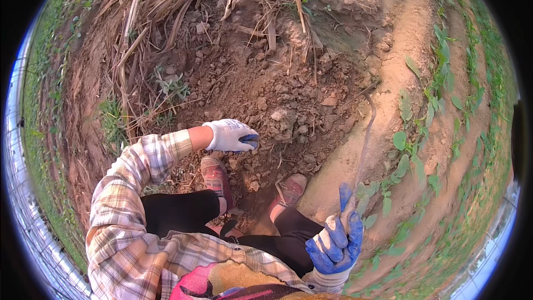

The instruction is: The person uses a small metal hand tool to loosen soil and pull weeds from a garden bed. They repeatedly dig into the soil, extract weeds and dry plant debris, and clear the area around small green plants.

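Observation:
My left hand [233,135], in a white knit glove with a blue coated palm, hovers over or rests at the loosened soil [270,96]; which one I cannot tell. Its fingers are slightly curled and a little apart, with nothing visible in them. At the lower right my right hand [335,243], gloved the same way, grips the handle of a small long-necked hand hoe [368,133]. The hoe's thin bent metal neck runs away from me, and its narrow head [366,88] lies at the edge between the broken clods and the smooth soil ridge.
Dry stalks [141,29] lie across the far left soil. A smooth soil ridge [399,54] runs along the right, beside green leafy plants [402,166]. Small weeds [170,85] grow at left. My red shoes [216,177] stand on the dug soil.

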A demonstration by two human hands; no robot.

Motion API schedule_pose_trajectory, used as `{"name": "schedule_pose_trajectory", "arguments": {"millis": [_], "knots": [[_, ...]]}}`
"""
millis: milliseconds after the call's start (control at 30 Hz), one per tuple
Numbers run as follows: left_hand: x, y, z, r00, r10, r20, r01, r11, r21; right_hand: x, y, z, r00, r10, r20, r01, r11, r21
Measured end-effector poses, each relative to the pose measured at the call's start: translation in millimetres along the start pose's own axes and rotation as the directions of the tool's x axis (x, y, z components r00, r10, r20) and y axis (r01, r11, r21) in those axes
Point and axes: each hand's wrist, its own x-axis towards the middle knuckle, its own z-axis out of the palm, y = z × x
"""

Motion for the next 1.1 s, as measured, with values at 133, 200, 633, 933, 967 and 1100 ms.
{"name": "schedule_pose_trajectory", "arguments": {"millis": [133,200,633,933,967,1100], "knots": [[59,-6,-85,0.806,0.061,-0.589,0.104,0.965,0.242,45,-24,10,0.994,0.021,-0.104,-0.019,1.0,0.019],[99,-12,-143,0.652,0.02,-0.758,0.264,0.931,0.251,62,-32,18,0.99,0.051,-0.131,-0.046,0.998,0.044],[160,-50,-258,0.377,-0.012,-0.926,0.22,0.972,0.077,88,-63,75,0.991,0.081,-0.107,-0.09,0.993,-0.081],[-93,-117,-224,0.588,-0.364,-0.722,0.625,0.772,0.12,122,-74,107,0.971,0.203,0.127,-0.193,0.977,-0.087],[-114,-121,-218,0.572,-0.393,-0.72,0.649,0.754,0.103,125,-71,107,0.964,0.222,0.147,-0.208,0.973,-0.103],[-162,-62,-199,0.588,-0.703,-0.4,0.809,0.516,0.283,114,-55,98,0.954,0.255,0.157,-0.228,0.959,-0.17]]}}
